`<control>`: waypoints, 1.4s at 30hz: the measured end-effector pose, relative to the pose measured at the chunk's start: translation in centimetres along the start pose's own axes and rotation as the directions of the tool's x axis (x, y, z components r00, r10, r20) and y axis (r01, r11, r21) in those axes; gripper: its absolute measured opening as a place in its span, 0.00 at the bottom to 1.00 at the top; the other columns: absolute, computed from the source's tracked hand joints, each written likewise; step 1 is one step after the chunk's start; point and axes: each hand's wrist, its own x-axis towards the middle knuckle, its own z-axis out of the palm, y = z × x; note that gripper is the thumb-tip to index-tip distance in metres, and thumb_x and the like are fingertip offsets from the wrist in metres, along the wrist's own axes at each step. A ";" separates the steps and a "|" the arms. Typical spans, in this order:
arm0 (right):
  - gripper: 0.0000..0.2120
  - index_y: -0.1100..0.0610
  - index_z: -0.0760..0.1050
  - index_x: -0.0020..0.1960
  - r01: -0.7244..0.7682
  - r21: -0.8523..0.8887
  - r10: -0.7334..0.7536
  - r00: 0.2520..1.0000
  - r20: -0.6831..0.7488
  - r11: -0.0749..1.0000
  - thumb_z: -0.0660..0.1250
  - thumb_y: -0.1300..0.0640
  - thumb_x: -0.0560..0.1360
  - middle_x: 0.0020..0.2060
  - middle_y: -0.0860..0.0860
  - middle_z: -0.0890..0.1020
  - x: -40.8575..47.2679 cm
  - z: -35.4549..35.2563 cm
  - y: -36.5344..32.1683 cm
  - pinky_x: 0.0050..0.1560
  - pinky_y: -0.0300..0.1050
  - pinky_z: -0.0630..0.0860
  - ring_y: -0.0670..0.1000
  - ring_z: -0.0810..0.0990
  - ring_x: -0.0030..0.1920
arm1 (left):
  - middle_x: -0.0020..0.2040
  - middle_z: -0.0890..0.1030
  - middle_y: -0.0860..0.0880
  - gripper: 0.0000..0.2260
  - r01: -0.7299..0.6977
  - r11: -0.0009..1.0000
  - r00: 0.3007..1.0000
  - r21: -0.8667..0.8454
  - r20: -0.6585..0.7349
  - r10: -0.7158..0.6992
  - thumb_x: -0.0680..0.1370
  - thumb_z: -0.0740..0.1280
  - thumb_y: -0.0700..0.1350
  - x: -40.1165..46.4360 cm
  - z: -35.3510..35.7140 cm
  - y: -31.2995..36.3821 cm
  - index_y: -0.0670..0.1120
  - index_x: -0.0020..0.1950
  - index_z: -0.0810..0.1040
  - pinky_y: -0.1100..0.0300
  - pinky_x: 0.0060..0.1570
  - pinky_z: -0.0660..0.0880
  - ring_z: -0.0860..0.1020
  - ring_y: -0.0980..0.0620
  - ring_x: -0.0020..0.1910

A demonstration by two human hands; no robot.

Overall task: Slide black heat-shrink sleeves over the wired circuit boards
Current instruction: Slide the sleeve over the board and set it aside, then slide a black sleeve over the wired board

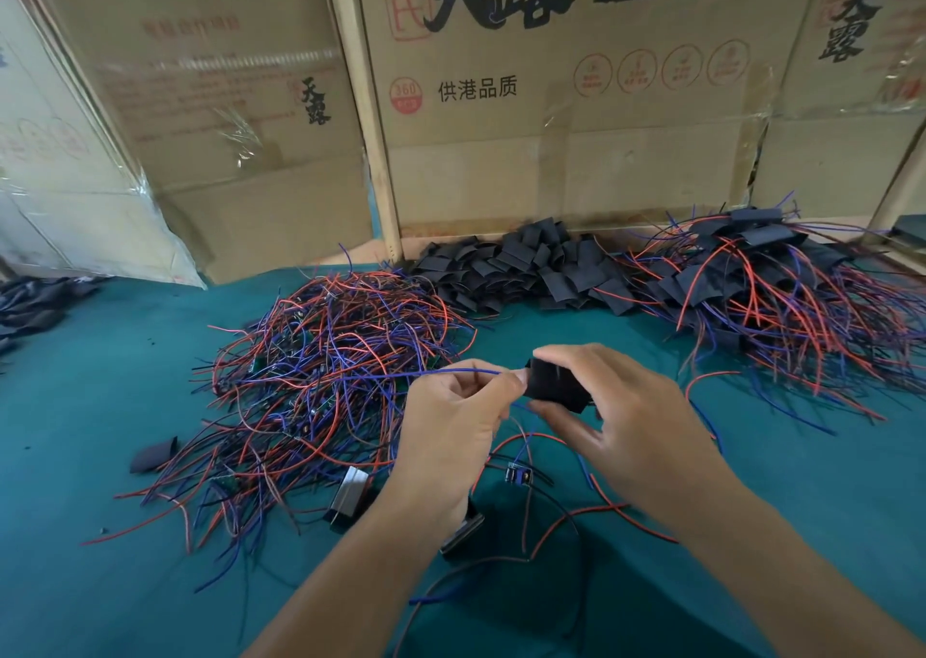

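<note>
My right hand (616, 407) grips a black heat-shrink sleeve (556, 384) above the green table. My left hand (451, 412) pinches a blue wire (451, 372) right at the sleeve's left mouth. The board at the wire's end is hidden by the sleeve and fingers. A tangle of unsleeved wired boards (320, 382) lies to the left. Loose black sleeves (531, 266) are heaped at the back centre. Sleeved boards with red and blue wires (771, 287) are piled at the back right.
Cardboard boxes (551, 106) wall off the back of the green cloth (100, 582). A bare board with a capacitor (518, 474) and loose wires lie below my hands. A stray sleeve (153, 454) lies at the left, and dark scraps (30, 307) at the far left edge.
</note>
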 end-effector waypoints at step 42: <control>0.06 0.55 0.76 0.44 -0.744 0.032 0.732 0.662 0.161 0.667 0.73 0.58 0.74 0.49 0.61 0.80 15.4 -11.6 22.6 0.45 0.46 0.73 0.55 0.75 0.44 | 0.28 0.66 0.52 0.10 0.281 0.957 0.958 -0.071 0.076 -0.276 0.80 0.65 0.41 1.2 -1.0 -1.9 0.45 0.38 0.79 0.63 0.25 0.55 0.59 0.54 0.25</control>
